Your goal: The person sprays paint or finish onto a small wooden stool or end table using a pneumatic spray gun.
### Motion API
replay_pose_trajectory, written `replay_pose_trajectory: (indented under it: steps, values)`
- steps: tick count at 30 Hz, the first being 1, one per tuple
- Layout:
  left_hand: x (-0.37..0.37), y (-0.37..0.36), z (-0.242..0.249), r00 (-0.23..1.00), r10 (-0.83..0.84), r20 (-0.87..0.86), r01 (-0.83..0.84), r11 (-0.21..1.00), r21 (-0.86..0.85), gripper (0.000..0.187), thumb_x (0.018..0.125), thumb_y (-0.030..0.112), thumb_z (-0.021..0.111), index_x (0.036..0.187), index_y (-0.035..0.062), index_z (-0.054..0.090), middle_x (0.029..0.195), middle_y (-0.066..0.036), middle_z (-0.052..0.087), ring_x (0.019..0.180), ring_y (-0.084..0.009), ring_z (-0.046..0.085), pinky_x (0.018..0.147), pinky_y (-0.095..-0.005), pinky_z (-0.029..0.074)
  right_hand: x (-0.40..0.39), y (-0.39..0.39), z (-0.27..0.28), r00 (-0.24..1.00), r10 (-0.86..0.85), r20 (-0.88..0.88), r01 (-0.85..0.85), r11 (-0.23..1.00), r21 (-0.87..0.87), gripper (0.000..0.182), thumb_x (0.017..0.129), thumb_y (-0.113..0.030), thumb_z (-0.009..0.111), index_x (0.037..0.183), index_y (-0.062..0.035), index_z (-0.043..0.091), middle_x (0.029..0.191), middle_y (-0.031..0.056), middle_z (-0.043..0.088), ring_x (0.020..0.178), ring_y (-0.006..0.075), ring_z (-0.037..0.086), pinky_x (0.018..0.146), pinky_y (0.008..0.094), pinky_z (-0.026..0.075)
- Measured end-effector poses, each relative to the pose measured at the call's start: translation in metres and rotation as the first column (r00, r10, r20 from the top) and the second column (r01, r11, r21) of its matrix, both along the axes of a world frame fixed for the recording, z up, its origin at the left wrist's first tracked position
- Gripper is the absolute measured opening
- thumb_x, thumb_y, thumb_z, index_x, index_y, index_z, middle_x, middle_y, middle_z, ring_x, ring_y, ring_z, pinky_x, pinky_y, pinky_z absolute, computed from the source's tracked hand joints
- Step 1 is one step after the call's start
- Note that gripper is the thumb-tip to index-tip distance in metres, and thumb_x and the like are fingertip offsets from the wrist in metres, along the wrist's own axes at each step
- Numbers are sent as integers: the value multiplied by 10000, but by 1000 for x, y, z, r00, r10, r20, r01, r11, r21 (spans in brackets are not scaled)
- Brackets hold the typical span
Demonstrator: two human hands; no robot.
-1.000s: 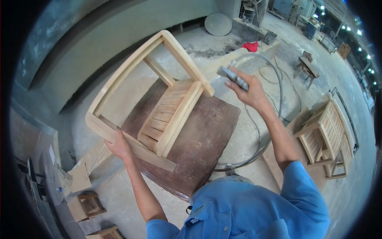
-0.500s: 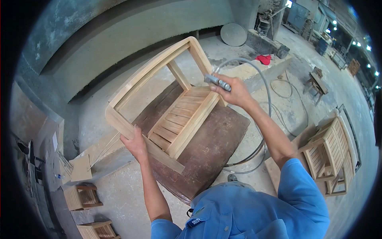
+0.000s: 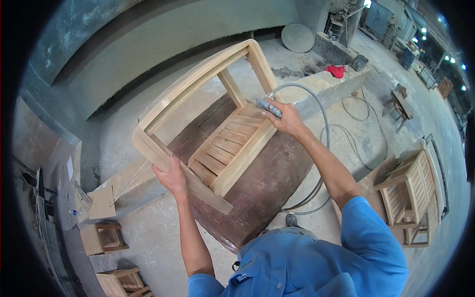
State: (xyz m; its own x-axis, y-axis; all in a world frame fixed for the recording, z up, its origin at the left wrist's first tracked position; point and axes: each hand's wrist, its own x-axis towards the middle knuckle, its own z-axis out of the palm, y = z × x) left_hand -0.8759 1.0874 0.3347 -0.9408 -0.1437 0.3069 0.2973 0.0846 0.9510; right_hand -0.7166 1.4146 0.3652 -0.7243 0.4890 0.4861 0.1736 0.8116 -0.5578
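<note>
A light wooden chair frame [image 3: 246, 159] with a slatted seat lies tilted on a brown, worn-topped stand [image 3: 262, 195]. My left hand [image 3: 171, 178] is closed around the chair's near left rail. In my right hand [image 3: 288, 119] is a silver air blow gun [image 3: 269, 107], held just above the right end of the slats. A grey hose [image 3: 324, 116] loops from the gun to the right and down toward the floor. The fingertips of my left hand are partly hidden behind the rail.
Slatted wooden chairs [image 3: 413, 185] stand at the right, and small wooden pieces [image 3: 104, 238] sit at lower left. A red cloth [image 3: 335, 71] lies on the low concrete ledge [image 3: 316, 91]. More hose [image 3: 352, 138] coils on the floor. A small stool [image 3: 401, 106] stands beyond.
My right hand and the air blow gun have moved slightly down and left relative to the chair, closer to the slats. My left hand keeps its hold. The whole view has shifted a little.
</note>
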Motion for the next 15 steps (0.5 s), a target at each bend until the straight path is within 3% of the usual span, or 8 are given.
replay_pose_trajectory:
  steps: [6, 9, 11, 14, 15]
  values:
    - [-2, -4, -1, 999, -30, 18, 30, 1000, 0, 536, 803, 192, 717, 1217, -63, 488, 1107, -177, 619, 994, -257, 600, 907, -364, 457, 18, -8, -12, 980, -58, 193, 65, 997, -30, 459, 831, -419, 719, 1185, -130, 673, 986, 192, 698, 895, 392, 669, 803, 439, 532]
    - [-3, -8, -6, 999, -42, -27, 41, 999, -36, 537, 848, 227, 730, 1238, -53, 489, 1114, -161, 617, 984, -238, 601, 884, -353, 470, 9, -11, 1, 996, -30, 90, 35, 997, -63, 465, 823, -401, 735, 1192, -124, 670, 979, 193, 699, 880, 384, 674, 786, 426, 536]
    - [-3, -9, -8, 996, -53, -78, 51, 998, -30, 543, 863, 262, 721, 1241, -50, 488, 1116, -157, 612, 986, -232, 596, 880, -348, 468, 2, -14, 16, 991, 0, -133, -7, 999, -46, 471, 818, -368, 754, 1201, -108, 664, 975, 197, 699, 858, 371, 683, 766, 410, 538]
    - [-5, -15, -18, 989, -64, -134, 50, 993, -110, 553, 898, 338, 684, 1243, -47, 487, 1116, -154, 607, 990, -229, 589, 880, -345, 465, 7, -20, 38, 980, 29, -198, -34, 999, -17, 461, 825, -321, 757, 1205, -80, 658, 964, 205, 698, 829, 363, 686, 746, 402, 538]
    - [-5, -16, -20, 991, -73, -113, 60, 991, -119, 553, 898, 338, 684, 1243, -47, 487, 1116, -154, 607, 990, -229, 589, 880, -345, 465, 15, -26, 43, 986, 32, -161, -47, 995, -88, 457, 839, -300, 747, 1217, -63, 648, 1006, 216, 693, 877, 348, 694, 788, 377, 537]
